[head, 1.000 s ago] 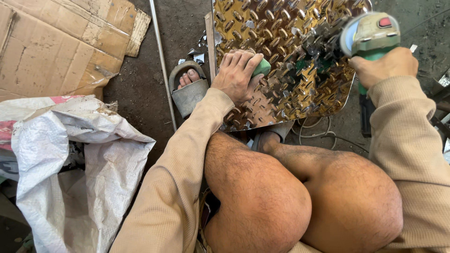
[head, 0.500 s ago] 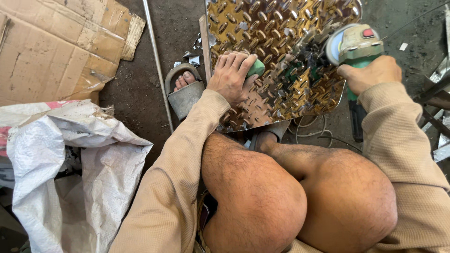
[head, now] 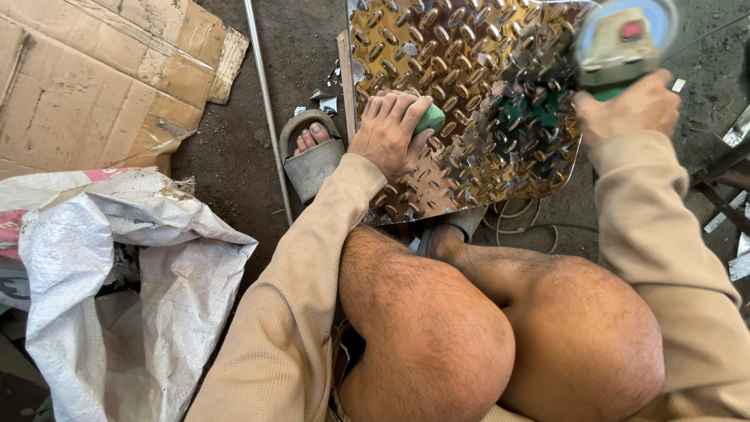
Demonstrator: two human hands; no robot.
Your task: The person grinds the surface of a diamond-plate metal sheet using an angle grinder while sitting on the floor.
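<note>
**Grinder on the tread plate, work mid-way at best**

Dirt workshop floor (head: pixel 234 156), dark and gritty, scrap bits lying on it.

Far left: flattened cardboard (head: pixel 94 78). Near left: white woven sack (head: pixel 133 297), crumpled. A thin metal rod (head: pixel 266 101) runs near-to-far between the cardboard and your foot.

Centre-far: shiny tread plate (head: pixel 469 94), raised-lozenge pattern, lying on the floor in front of your knees, its left edge just beside your sandalled foot (head: pixel 312 152).

Your right hand (head: pixel 625 105) is wrapped around the green angle grinder (head: pixel 625 35), fingers curled tight on the body, at the plate's far right. Disc itself is blurred, so contact with the plate can't be confirmed.

Your left hand (head: pixel 391 133) presses on the plate, fingers together, closed over the green side handle (head: pixel 430 119).

Progress, my read: plate looks whole, no finished cut line visible, and small offcuts lie by the left edge. Most of the work appears left.
</note>
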